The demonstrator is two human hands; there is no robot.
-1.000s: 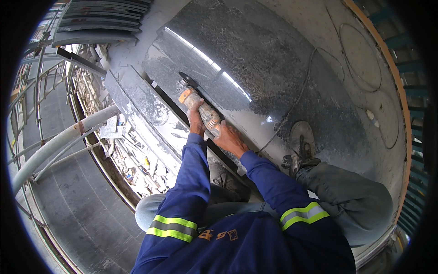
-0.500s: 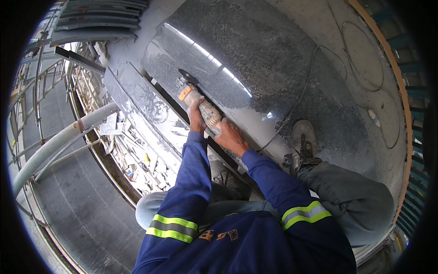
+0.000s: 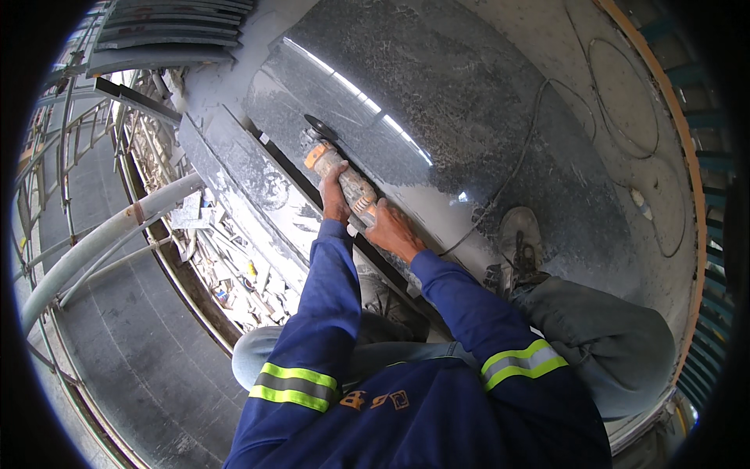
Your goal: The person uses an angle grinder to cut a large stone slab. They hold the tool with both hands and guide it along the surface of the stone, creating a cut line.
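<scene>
Both my hands are closed around a dusty orange and grey angle grinder (image 3: 357, 192). My left hand (image 3: 334, 194) wraps its body near the head, while my right hand (image 3: 395, 231) grips the rear end. A dark thin disc (image 3: 319, 127) is fitted at the grinder's far end, tilted close over a large dark polished stone slab (image 3: 469, 102). Whether the disc touches the slab cannot be made out. Just left of the grinder runs a long dark strip (image 3: 293, 173), roughly in line with the tool.
A black cable (image 3: 525, 148) trails across the slab and loops on the dusty floor at right, near a plug connection (image 3: 641, 205). My shoe (image 3: 521, 238) rests on the slab. Stacked dark slabs (image 3: 168, 33), a curved metal pipe (image 3: 117, 242) and broken rubble (image 3: 246, 277) lie to the left.
The grinder and both hands have shifted very slightly to the left and up. My grip on it is unchanged.
</scene>
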